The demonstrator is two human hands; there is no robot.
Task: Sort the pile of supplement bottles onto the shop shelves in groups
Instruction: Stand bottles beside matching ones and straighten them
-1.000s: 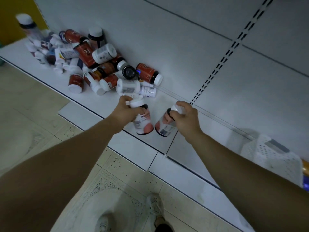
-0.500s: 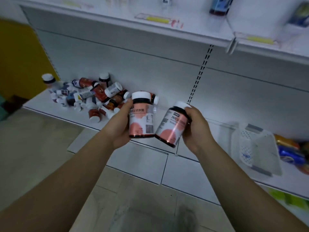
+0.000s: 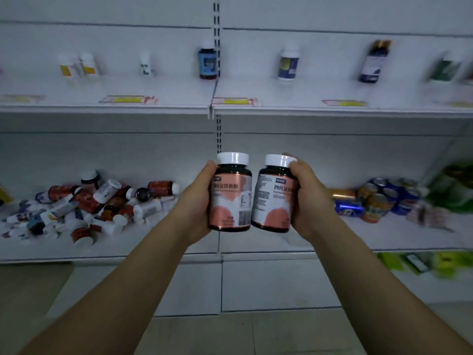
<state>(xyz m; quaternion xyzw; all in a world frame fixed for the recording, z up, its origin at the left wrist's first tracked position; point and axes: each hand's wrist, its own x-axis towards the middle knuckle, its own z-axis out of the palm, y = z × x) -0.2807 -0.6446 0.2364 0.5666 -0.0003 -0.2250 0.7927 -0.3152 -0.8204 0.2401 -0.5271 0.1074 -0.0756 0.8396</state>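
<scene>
Left of the hands, a jumbled pile of white-capped supplement bottles (image 3: 84,208) lies on the lower shelf (image 3: 153,243). The left hand (image 3: 198,204) grasps an upright dark pink-labelled bottle (image 3: 230,198); the right hand (image 3: 308,201) grasps its slightly tilted twin (image 3: 273,198) (labels facing the wearer, likely to match them) below the sparsely stocked upper shelf (image 3: 179,90).

Two upright white-capped pink-labelled bottles (image 3: 230,198)

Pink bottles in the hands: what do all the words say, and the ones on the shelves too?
Nothing reads clearly.
Pink-labelled white-capped bottle in left hand: large Chinese characters, blurred.
Matching pink bottle in right hand: Chinese characters and small print, blurred.
Yellow price strips on the upper white shelf: blurred.
Piled bottles on the lower shelf: labels too small.
</scene>
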